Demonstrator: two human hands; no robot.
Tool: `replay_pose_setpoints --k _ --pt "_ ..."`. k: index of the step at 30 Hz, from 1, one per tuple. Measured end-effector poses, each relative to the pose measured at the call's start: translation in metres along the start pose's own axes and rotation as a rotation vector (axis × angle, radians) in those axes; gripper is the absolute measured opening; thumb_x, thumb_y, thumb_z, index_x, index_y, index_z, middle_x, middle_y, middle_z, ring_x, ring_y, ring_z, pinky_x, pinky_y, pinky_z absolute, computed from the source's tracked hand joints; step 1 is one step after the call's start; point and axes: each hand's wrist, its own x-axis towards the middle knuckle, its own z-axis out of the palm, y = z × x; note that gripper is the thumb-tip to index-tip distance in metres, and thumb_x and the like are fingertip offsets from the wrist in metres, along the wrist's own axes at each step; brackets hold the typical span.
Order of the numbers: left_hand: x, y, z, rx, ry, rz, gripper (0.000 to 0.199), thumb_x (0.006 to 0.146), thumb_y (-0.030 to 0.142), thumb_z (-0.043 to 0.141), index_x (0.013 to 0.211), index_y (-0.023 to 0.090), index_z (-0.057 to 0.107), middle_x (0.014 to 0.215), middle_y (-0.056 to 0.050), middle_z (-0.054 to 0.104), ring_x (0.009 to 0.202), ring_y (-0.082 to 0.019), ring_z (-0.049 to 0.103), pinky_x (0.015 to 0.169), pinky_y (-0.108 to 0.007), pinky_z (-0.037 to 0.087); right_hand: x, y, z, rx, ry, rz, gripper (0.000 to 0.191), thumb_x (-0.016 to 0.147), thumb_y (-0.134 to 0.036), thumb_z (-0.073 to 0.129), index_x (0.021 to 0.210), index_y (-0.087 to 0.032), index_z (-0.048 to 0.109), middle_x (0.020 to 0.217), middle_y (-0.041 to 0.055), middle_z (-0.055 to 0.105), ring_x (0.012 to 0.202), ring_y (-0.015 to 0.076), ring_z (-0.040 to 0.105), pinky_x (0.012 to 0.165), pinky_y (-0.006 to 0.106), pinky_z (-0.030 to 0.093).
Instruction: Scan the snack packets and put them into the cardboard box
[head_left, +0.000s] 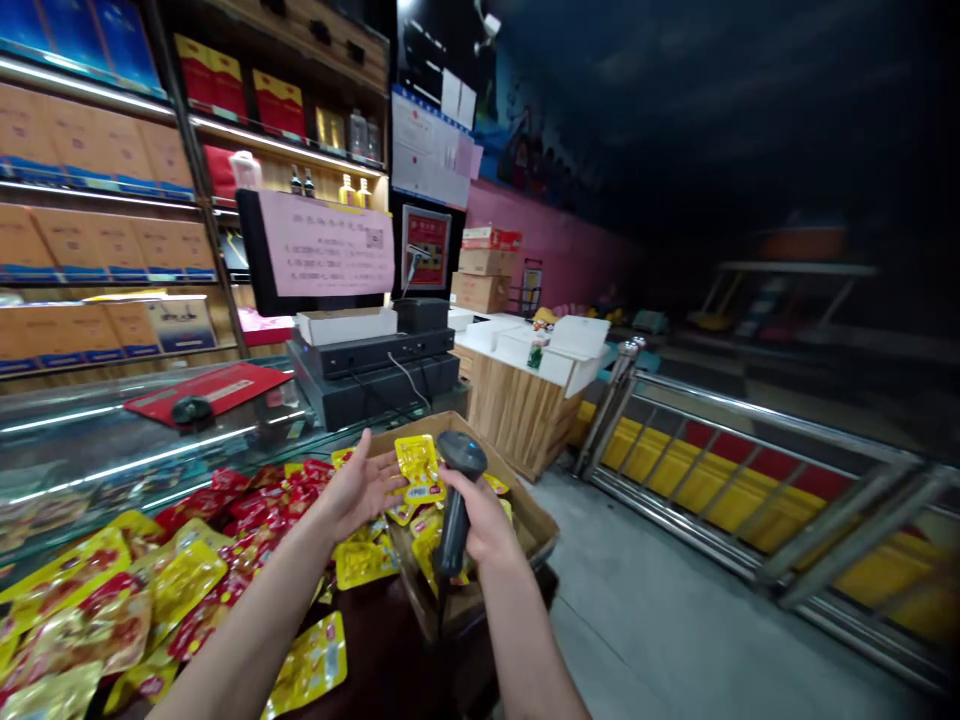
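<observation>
Bare forearms (274,605) reach forward: the left hand (365,492) has its fingers wide, the right hand (487,520) grips a scanner (453,530). Between them, a yellow packet (417,462) stands upright at the left fingers' ends.

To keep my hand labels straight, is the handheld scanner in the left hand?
No, the handheld scanner is gripped in the right hand.

Black mouse (192,410) on red mat (244,382). Pink printed sheet (330,248) fronts a black screen (255,250). Orange boxes (71,243) line lit shelves (97,195), left. Metal railing (750,412) at right.
</observation>
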Motion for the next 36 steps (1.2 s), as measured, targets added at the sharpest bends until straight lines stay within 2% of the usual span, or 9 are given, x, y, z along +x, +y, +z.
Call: replay_pose_setpoints --k 3,6,9,12,16,23,28,31,36 --pt "0.024 -0.012 0.017 0.016 0.031 -0.067 0.080 0.078 0.071 0.030 0.129 0.012 0.045 0.116 -0.020 0.057 0.105 -0.027 0.056 0.080 -0.036 0.047 0.002 -0.009 -0.028 0.035 0.083 -0.014 0.033 0.054 -0.028 0.074 0.082 -0.016 0.064 0.071 0.0006 0.065 0.063 0.0134 0.059 0.056 0.023 0.046" --pt "0.038 -0.021 0.022 0.035 0.105 -0.094 0.084 0.079 0.070 0.029 0.139 0.012 0.031 0.132 -0.021 0.046 0.120 -0.028 0.044 0.087 -0.041 0.043 0.002 -0.013 -0.047 0.054 0.146 -0.017 0.031 0.054 -0.027 0.074 0.081 -0.017 0.064 0.067 -0.0013 0.063 0.061 0.0125 0.058 0.057 0.022 0.045" --pt "0.040 -0.024 0.017 0.033 0.106 -0.100 0.084 0.080 0.069 0.028 0.140 0.011 0.029 0.137 -0.022 0.040 0.126 -0.028 0.038 0.091 -0.041 0.041 0.000 -0.012 -0.049 0.038 0.140 -0.025 0.030 0.055 -0.027 0.074 0.081 -0.016 0.065 0.068 -0.0007 0.063 0.063 0.0121 0.057 0.059 0.022 0.044" --pt "0.028 -0.019 0.007 0.013 0.132 -0.074 0.084 0.079 0.070 0.029 0.139 0.012 0.032 0.135 -0.021 0.043 0.126 -0.029 0.040 0.090 -0.041 0.042 -0.002 -0.006 -0.036 0.002 0.093 -0.037 0.029 0.056 -0.027 0.074 0.081 -0.015 0.066 0.078 0.0015 0.066 0.075 0.0138 0.059 0.068 0.022 0.045" --pt "-0.007 -0.008 -0.018 -0.023 0.195 0.000 0.078 0.080 0.068 0.032 0.134 0.012 0.039 0.132 -0.021 0.047 0.124 -0.029 0.043 0.090 -0.040 0.043 -0.008 0.010 -0.005 -0.018 -0.016 -0.017 0.028 0.056 -0.026 0.074 0.082 -0.017 0.067 0.087 0.0031 0.068 0.085 0.0161 0.060 0.075 0.023 0.045" --pt "-0.097 0.004 -0.082 -0.045 0.384 0.157 0.071 0.081 0.066 0.034 0.128 0.013 0.047 0.138 -0.017 0.043 0.125 -0.028 0.042 0.093 -0.039 0.043 -0.025 0.062 0.053 -0.073 -0.206 0.107 0.030 0.054 -0.027 0.076 0.081 -0.016 0.067 0.086 0.0037 0.068 0.085 0.0177 0.061 0.073 0.024 0.046" --pt "-0.151 -0.012 -0.116 0.055 0.508 0.204 0.073 0.079 0.068 0.036 0.130 0.016 0.046 0.141 -0.016 0.038 0.127 -0.030 0.040 0.094 -0.041 0.042 -0.042 0.107 0.076 -0.131 -0.362 0.233 0.033 0.057 -0.029 0.075 0.088 -0.017 0.069 0.086 0.0030 0.069 0.081 0.0166 0.061 0.073 0.026 0.045" --pt "-0.175 -0.026 -0.129 0.216 0.618 0.188 0.070 0.078 0.067 0.040 0.126 0.017 0.051 0.135 -0.016 0.047 0.121 -0.029 0.046 0.087 -0.039 0.046 -0.050 0.124 0.083 -0.195 -0.339 0.247 0.029 0.056 -0.029 0.075 0.081 -0.016 0.069 0.082 0.0024 0.068 0.080 0.0166 0.060 0.075 0.027 0.043" --pt "-0.192 -0.057 -0.149 0.684 0.764 0.070 0.058 0.072 0.065 0.050 0.099 0.015 0.063 0.091 -0.011 0.068 0.082 -0.025 0.064 0.056 -0.028 0.049 -0.053 0.133 0.090 -0.327 -0.311 0.160 0.024 0.057 -0.031 0.073 0.076 -0.016 0.068 0.071 -0.0008 0.066 0.073 0.0155 0.057 0.072 0.027 0.041"
